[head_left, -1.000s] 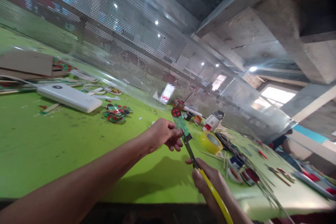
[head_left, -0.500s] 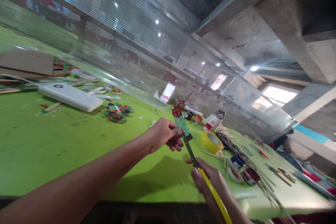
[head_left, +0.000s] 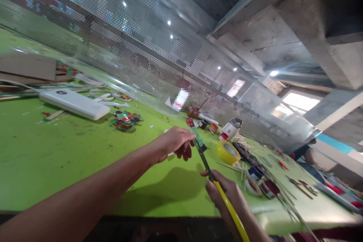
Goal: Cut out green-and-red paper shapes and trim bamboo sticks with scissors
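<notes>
1. My left hand (head_left: 181, 141) pinches a green strip (head_left: 198, 138) by its left edge, above the middle of the tabletop (head_left: 70, 155); a red-and-black disc (head_left: 190, 122) sits at the strip's far end.
2. My right hand (head_left: 225, 189) has its fingers wrapped round a yellow-handled tool (head_left: 231, 211), whose dark tip meets the strip beside the left fingertips; I can't tell whether it grips.
3. Against the frame a second ago, the left hand has rolled slightly and the strip shows narrower, turned more edge-on. More of a white piece (head_left: 170, 154) shows below that hand.
4. Right of the strip I see a yellow tape roll (head_left: 222, 152); beyond it, a white bottle (head_left: 230, 130) with markings too small to read.
5. Far left, a white slab-shaped device (head_left: 75, 104) bears a dark oval mark, illegible to me.
</notes>
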### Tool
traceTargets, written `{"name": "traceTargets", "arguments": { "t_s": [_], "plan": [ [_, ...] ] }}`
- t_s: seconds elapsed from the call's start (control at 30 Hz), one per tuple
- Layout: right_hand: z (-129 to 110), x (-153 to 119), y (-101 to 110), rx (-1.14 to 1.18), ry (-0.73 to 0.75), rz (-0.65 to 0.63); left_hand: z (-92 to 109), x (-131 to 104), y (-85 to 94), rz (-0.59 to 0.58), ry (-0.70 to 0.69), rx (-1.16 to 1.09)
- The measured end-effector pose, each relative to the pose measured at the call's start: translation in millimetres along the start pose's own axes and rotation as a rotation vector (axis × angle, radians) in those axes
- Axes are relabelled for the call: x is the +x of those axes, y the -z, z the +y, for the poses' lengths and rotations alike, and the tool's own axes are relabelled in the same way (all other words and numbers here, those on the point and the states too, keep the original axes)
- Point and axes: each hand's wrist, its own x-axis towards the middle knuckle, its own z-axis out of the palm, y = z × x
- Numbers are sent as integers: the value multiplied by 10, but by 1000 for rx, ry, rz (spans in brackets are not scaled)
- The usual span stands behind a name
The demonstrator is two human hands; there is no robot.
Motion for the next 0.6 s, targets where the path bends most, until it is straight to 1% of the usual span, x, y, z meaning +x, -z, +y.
{"name": "traceTargets", "arguments": {
  "t_s": [0.1,0.17,0.2,0.27,0.37,0.43,0.5,0.6],
  "plan": [
    [-9,-20,5,12,26,-18,-19,43,43,142,-39,55],
    [-27,-35,11,18,32,-30,-27,67,54,214,-37,26],
    [-35,-42,14,16,34,-34,-27,74,54,230,-29,-4],
    [-46,-52,18,9,38,-34,-21,80,47,220,-16,-100],
    [-35,-53,8,11,43,-39,-20,81,40,132,-34,-294],
    [-13,-44,-12,25,20,-64,-28,81,46,72,-50,-383],
    [9,-30,-37,43,-23,-92,-35,80,58,38,-41,-406],
    [15,-10,-69,54,-51,-110,-28,76,74,48,0,-373]
  ]
}}
